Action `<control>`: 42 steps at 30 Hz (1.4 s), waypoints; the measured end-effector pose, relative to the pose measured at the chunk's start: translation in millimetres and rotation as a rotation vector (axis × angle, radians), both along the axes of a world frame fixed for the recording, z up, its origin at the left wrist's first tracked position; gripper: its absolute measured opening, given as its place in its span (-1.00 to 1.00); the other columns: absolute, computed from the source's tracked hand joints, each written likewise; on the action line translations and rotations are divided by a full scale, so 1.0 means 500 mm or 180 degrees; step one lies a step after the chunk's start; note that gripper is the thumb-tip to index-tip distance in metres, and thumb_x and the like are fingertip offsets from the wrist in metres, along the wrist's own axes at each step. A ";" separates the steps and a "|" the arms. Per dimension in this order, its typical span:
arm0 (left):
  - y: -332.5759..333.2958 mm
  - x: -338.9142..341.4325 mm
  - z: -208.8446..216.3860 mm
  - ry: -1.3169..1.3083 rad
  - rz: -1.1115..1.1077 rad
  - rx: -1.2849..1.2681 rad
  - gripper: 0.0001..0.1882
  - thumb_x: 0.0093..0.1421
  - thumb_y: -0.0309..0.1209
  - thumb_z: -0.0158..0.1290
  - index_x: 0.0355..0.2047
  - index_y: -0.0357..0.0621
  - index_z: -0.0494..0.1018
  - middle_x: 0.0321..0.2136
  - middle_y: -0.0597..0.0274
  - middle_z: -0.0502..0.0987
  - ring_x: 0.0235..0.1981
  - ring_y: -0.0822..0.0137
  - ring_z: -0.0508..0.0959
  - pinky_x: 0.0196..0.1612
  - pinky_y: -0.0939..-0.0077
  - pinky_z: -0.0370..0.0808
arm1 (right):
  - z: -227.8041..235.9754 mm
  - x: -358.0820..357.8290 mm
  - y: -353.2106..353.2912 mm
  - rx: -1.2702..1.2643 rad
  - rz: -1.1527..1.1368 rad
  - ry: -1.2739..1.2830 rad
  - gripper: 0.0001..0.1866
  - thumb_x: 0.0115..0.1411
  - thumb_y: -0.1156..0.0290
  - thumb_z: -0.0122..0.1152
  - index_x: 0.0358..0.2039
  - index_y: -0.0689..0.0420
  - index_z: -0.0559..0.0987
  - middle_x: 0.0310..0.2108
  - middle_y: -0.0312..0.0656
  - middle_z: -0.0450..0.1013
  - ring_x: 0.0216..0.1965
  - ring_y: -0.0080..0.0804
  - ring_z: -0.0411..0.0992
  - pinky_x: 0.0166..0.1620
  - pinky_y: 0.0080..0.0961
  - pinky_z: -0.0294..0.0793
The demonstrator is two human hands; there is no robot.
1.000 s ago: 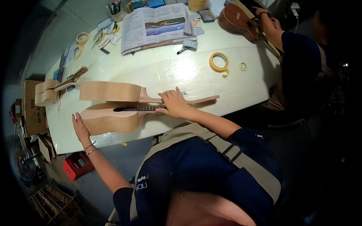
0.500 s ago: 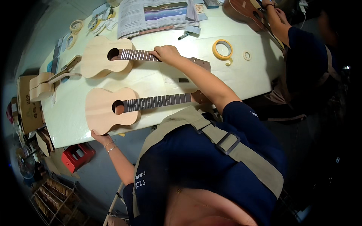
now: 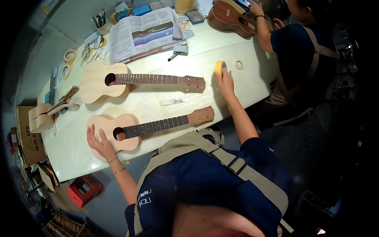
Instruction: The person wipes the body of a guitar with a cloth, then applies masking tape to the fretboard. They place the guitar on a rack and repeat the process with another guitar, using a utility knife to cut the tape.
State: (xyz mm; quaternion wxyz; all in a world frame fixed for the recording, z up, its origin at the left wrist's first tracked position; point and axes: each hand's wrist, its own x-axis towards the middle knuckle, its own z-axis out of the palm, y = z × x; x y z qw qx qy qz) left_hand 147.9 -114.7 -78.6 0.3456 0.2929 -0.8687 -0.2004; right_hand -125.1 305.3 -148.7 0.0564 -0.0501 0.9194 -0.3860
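Note:
Two pale unfinished ukuleles lie side by side on the table. My left hand (image 3: 102, 143) rests with fingers spread on the body of the near ukulele (image 3: 130, 143), whose dark neck points right. My right hand (image 3: 226, 86) grips a roll of yellow tape (image 3: 219, 68), which is tipped up on its edge beyond the headstocks. The far ukulele (image 3: 91, 82) lies untouched, its neck also toward the right. Between the two necks is a small flat, clear-and-silver strip (image 3: 172, 102) that I cannot make out further.
A newspaper (image 3: 122, 43) lies at the back, a small block and marker (image 3: 172, 57) beside it. A thin tape ring (image 3: 238, 64) is right of my hand. Masking tape rolls (image 3: 69, 56) and another small instrument (image 3: 40, 118) are at left. A co-worker (image 3: 294, 51) handles a brown ukulele (image 3: 225, 17).
My right hand has left the far ukulele's neck and taken hold of the yellow tape roll. My left hand has moved from the near ukulele's lower edge onto its top.

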 end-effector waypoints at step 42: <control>0.011 0.018 -0.113 -0.0322 -0.0232 0.2347 -0.24 0.01 -0.53 0.20 0.22 -0.19 0.13 -0.62 0.36 0.49 -0.59 0.65 0.40 -0.43 0.77 0.39 | 0.035 0.286 -0.048 -0.0559 -0.0214 -0.0075 0.08 0.02 0.38 0.33 0.28 0.34 -0.30 -0.36 -0.01 0.50 -0.14 -0.30 0.49 -0.04 -0.54 0.38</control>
